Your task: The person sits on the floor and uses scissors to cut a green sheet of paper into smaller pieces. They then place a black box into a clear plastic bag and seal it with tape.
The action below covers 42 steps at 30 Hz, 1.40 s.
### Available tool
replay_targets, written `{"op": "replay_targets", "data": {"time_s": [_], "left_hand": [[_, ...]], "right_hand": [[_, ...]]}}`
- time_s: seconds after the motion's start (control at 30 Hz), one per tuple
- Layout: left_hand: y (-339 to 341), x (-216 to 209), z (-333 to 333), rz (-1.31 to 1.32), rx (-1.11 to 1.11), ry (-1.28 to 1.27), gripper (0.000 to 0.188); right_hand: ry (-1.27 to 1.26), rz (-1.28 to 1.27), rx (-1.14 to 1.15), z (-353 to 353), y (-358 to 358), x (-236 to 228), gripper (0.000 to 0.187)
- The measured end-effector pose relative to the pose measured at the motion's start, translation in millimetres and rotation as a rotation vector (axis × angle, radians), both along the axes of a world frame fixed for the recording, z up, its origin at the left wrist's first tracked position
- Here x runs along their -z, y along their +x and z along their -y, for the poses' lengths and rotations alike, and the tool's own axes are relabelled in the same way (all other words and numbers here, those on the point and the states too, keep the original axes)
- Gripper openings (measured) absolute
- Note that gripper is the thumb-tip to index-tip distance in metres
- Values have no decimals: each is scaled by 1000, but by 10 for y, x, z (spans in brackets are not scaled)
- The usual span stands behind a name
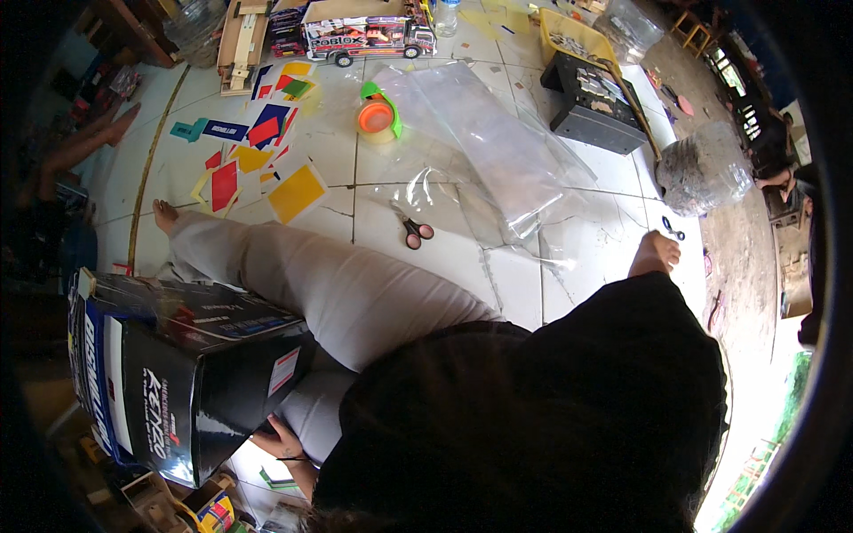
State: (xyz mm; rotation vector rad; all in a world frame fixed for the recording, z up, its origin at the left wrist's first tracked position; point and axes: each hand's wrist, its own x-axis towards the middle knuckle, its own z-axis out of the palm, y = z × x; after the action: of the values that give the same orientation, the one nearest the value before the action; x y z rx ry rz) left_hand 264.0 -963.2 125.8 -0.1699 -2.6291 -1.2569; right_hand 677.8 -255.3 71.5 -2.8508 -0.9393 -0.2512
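Observation:
My left hand is at the lower right edge of a large, glossy black cardboard box. Its fingers grip the edge and partly disappear behind it, and a dark band circles the wrist. The box leans at an angle beside my grey-trousered leg. My right hand does not show; black clothing covers that side, with a bare foot beyond it. Small scissors with dark, pink-lined handles lie on the tiles, their blades partly under clear plastic.
Clear plastic sheets spread over the floor. Coloured paper pieces lie left, near an orange-and-green tape dispenser. Farther off are a toy truck, a yellow basket, a black stool and a filled clear bag.

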Motion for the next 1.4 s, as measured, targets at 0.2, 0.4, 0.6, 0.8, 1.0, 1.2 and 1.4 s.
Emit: {"op": "replay_targets", "data": {"time_s": [0.2,0.4,0.6,0.8,1.0,1.2,1.4], "left_hand": [[-27,8,15,-35,14,-76,56],[155,-61,-5,-358,-66,-167,50],[583,-231,-52,-461,280,-210,30],[350,-429,-471,-502,584,-228,29],[225,-678,-851,-396,813,-280,21],[224,-672,-942,-413,743,-166,22],[81,-871,-1130,-288,731,-127,19]], "right_hand": [[266,50,-1419,506,-1287,209,91],[-284,-53,-1998,1480,-3131,361,84],[-218,-253,-1799,1061,-3274,338,27],[-66,40,-1655,1038,-3101,491,53],[151,-17,-1567,782,-3216,541,60],[-75,111,-1372,427,-2950,658,30],[121,-82,-1600,78,-3105,174,15]]}}
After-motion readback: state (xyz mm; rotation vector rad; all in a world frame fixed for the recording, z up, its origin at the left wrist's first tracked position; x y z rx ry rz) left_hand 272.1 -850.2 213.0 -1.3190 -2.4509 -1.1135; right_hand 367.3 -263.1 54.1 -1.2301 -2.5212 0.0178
